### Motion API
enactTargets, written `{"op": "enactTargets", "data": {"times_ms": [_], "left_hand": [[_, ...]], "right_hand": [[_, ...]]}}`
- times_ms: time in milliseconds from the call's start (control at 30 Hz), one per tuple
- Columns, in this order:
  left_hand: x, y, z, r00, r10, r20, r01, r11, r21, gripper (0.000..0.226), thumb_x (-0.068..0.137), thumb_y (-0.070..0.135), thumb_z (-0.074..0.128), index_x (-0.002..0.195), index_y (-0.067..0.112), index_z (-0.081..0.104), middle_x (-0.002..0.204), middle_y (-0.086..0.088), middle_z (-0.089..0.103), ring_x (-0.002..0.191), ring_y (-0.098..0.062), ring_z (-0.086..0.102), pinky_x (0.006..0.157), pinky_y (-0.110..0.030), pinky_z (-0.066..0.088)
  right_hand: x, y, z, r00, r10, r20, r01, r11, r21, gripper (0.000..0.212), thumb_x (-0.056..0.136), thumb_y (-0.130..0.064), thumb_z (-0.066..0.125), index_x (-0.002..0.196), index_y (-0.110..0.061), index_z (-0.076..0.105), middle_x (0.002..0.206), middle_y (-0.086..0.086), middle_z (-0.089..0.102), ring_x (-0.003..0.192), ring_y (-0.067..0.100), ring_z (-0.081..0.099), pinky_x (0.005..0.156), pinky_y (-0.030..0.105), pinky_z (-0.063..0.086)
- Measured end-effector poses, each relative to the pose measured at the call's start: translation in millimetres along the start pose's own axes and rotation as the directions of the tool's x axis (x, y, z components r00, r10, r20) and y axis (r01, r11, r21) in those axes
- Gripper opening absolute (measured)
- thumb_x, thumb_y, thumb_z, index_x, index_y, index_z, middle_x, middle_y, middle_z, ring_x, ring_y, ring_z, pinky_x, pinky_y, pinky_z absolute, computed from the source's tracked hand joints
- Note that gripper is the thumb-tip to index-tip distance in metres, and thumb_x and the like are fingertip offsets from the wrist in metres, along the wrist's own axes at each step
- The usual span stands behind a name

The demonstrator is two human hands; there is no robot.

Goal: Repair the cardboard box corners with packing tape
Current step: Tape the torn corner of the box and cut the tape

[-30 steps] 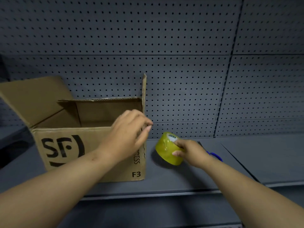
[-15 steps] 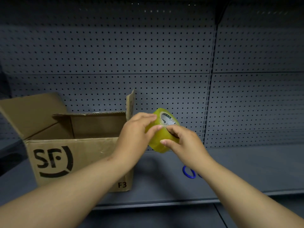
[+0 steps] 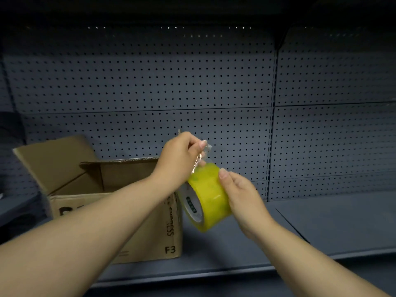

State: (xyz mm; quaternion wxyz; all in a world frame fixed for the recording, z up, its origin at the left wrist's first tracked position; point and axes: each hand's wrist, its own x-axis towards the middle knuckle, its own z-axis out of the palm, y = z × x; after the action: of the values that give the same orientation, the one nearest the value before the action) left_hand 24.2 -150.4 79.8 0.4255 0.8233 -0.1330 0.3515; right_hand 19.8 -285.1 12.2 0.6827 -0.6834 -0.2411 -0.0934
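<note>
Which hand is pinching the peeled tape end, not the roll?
The left hand, the upper one: it pinches the clear tape end that stretches up from the roll. The right hand, lower, grips the yellow tape roll itself.

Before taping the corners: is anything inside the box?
Only bare inner walls of the box show. Its front wall and the left forearm hide the floor, so contents cannot be ruled out.

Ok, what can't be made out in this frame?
Head view only:
- Front logo and near top corner of the cardboard box: hidden by the left forearm.
- Box floor: hidden behind its front wall.
- Print on the tape roll core: too small.
- Fingers of the right hand: behind the roll.
</note>
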Motion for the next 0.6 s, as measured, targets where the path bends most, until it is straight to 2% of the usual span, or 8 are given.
{"op": "enactTargets", "data": {"times_ms": [100, 167, 267, 333, 400, 500, 600], "left_hand": [[0.9, -10.0, -21.2, 0.987, -0.145, 0.067, 0.154, 0.978, -0.144, 0.032, 0.092, 0.024, 0.052, 0.06, 0.019, 0.055, 0.065, -0.007, 0.066, 0.054, -0.016, 0.065, 0.056, -0.03, 0.05], [-2.3, -13.9, -34.0, 0.971, -0.198, 0.132, 0.222, 0.952, -0.209, 0.037, 0.093, 0.023, 0.05, 0.057, 0.016, 0.057, 0.063, -0.013, 0.065, 0.053, -0.018, 0.064, 0.06, -0.033, 0.051], [-13.0, -17.0, -48.6, 0.911, -0.271, 0.31, 0.38, 0.846, -0.375, 0.027, 0.09, 0.021, 0.056, 0.065, 0.013, 0.058, 0.067, -0.01, 0.06, 0.051, -0.012, 0.06, 0.053, -0.027, 0.052], [-20.2, -19.4, -57.3, 0.882, -0.28, 0.379, 0.41, 0.853, -0.324, 0.012, 0.079, 0.017, 0.07, 0.072, 0.014, 0.06, 0.067, -0.005, 0.06, 0.059, -0.014, 0.06, 0.059, -0.026, 0.055], [-26.7, -24.6, -64.2, 0.885, -0.276, 0.374, 0.372, 0.903, -0.215, 0.027, 0.07, 0.009, 0.077, 0.086, 0.015, 0.056, 0.067, 0.001, 0.06, 0.064, -0.013, 0.059, 0.069, -0.029, 0.052], [-37.6, -28.9, -72.9, 0.909, -0.238, 0.342, 0.286, 0.953, -0.098, 0.035, 0.069, 0.007, 0.078, 0.089, 0.019, 0.053, 0.07, 0.002, 0.058, 0.067, -0.013, 0.056, 0.073, -0.032, 0.048], [-48.1, -35.7, -79.7, 0.904, -0.23, 0.36, 0.301, 0.941, -0.155, 0.036, 0.072, 0.006, 0.075, 0.099, 0.017, 0.054, 0.075, -0.003, 0.062, 0.073, -0.018, 0.059, 0.078, -0.036, 0.049]], "right_hand": [[-6.4, -1.5, 5.0, 0.985, 0.06, 0.161, -0.094, 0.972, 0.217, 0.041, 0.068, -0.041, 0.076, 0.095, -0.013, 0.064, 0.085, 0.001, 0.071, 0.079, 0.016, 0.064, 0.068, 0.027, 0.052], [-13.9, -3.7, 9.8, 0.965, 0.066, 0.254, -0.118, 0.974, 0.195, 0.04, 0.06, -0.035, 0.074, 0.093, -0.014, 0.065, 0.083, 0.0, 0.071, 0.076, 0.013, 0.065, 0.066, 0.023, 0.052], [-29.5, -6.2, 27.3, 0.979, 0.064, 0.195, -0.087, 0.99, 0.111, 0.022, 0.064, -0.029, 0.07, 0.08, -0.014, 0.065, 0.067, -0.005, 0.068, 0.062, 0.007, 0.061, 0.057, 0.019, 0.048], [-40.4, -8.7, 42.1, 0.99, 0.047, 0.131, -0.059, 0.994, 0.088, 0.017, 0.064, -0.028, 0.069, 0.076, -0.017, 0.063, 0.06, -0.008, 0.066, 0.056, 0.002, 0.059, 0.053, 0.017, 0.048], [-51.3, -9.6, 55.5, 0.996, 0.04, 0.086, -0.046, 0.996, 0.074, 0.018, 0.063, -0.029, 0.07, 0.076, -0.018, 0.063, 0.062, -0.008, 0.067, 0.059, 0.003, 0.06, 0.055, 0.02, 0.05], [-64.3, -9.7, 71.0, 0.999, 0.043, 0.024, -0.043, 0.999, 0.006, 0.018, 0.067, -0.026, 0.077, 0.077, -0.019, 0.064, 0.068, -0.005, 0.067, 0.065, 0.009, 0.061, 0.062, 0.029, 0.051], [-74.9, -8.9, 81.0, 0.999, 0.034, 0.004, -0.034, 0.998, -0.046, 0.011, 0.074, -0.018, 0.074, 0.078, -0.021, 0.064, 0.073, -0.004, 0.067, 0.069, 0.011, 0.061, 0.066, 0.033, 0.051]]}}
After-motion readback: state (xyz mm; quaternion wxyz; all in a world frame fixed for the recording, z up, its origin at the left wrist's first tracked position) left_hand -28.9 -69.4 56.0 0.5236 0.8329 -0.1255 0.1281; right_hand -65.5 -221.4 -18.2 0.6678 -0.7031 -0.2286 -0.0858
